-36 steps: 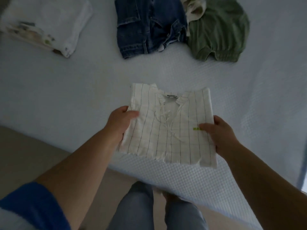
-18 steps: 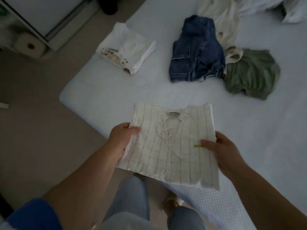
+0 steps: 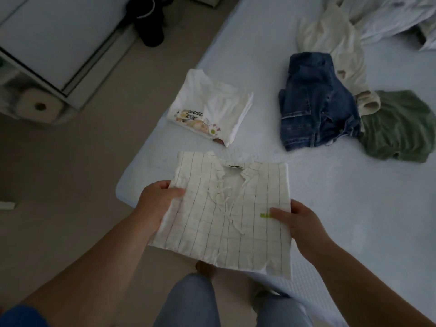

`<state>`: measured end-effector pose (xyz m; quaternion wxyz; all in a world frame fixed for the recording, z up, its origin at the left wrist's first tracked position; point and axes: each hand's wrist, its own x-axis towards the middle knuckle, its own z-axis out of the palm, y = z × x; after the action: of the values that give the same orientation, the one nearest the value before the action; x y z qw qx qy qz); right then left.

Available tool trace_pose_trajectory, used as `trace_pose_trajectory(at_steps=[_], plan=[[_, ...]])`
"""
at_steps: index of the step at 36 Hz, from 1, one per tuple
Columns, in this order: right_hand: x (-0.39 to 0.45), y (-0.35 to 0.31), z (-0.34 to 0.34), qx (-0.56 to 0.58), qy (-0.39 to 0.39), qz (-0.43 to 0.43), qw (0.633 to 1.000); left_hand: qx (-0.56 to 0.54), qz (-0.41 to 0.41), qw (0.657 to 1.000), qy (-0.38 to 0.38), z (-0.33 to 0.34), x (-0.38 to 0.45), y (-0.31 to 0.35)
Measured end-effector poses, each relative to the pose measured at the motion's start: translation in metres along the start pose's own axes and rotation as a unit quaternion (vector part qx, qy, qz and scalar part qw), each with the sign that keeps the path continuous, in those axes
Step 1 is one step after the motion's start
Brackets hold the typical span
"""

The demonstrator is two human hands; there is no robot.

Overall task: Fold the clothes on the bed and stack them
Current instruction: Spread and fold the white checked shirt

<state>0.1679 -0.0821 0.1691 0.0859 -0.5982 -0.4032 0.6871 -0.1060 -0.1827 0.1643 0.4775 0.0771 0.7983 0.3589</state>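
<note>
A folded white checked shirt (image 3: 226, 213) with a laced neckline hangs flat above the bed's near corner. My left hand (image 3: 158, 199) grips its left edge, thumb on top. My right hand (image 3: 299, 223) grips its right edge, thumb over a small green logo. Beyond it on the bed lies a folded white t-shirt (image 3: 212, 105) with a flower print. Further right lie crumpled blue denim shorts (image 3: 313, 105), a green garment (image 3: 398, 126) and a cream garment (image 3: 339, 43), all unfolded.
The pale blue bed (image 3: 354, 208) fills the right side, its corner below the held shirt. Rumpled white bedding (image 3: 396, 15) lies at the top right. To the left is beige floor with a white cabinet (image 3: 54, 38), a paper roll (image 3: 40, 106) and a dark object (image 3: 146, 17).
The folded checked shirt has been lifted off the bed and carried left, toward the folded white t-shirt. The view has swung left, showing floor and cabinet.
</note>
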Motion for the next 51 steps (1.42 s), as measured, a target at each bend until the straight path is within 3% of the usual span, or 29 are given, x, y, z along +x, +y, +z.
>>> trace_pose_trajectory(at_steps=[12,22,29,34,38,41,47,51], plan=[[0.076,-0.056,0.060,0.058,0.013,-0.003,0.998,0.020,0.044,0.998,0.031,-0.025,0.091,0.079],[0.175,-0.133,0.100,0.110,0.039,-0.050,0.992,0.044,0.121,0.991,0.018,-0.032,0.214,0.171],[0.275,-0.164,0.125,0.119,0.140,-0.084,0.979,0.053,0.162,0.985,-0.015,-0.019,0.325,0.208],[0.338,-0.146,0.135,0.087,0.197,-0.065,0.974,0.064,0.165,0.983,-0.039,-0.009,0.397,0.192],[0.366,-0.115,0.148,0.035,0.208,-0.005,0.978,0.193,0.126,0.972,-0.051,-0.010,0.433,0.143],[0.370,-0.100,0.156,-0.020,0.218,0.003,0.976,0.213,0.129,0.968,-0.032,-0.018,0.434,0.112],[0.371,-0.102,0.164,-0.091,0.317,-0.038,0.943,0.196,0.180,0.964,-0.007,-0.026,0.426,0.094],[0.370,-0.095,0.164,-0.094,0.334,-0.012,0.938,0.234,0.153,0.960,0.002,-0.025,0.418,0.092]])
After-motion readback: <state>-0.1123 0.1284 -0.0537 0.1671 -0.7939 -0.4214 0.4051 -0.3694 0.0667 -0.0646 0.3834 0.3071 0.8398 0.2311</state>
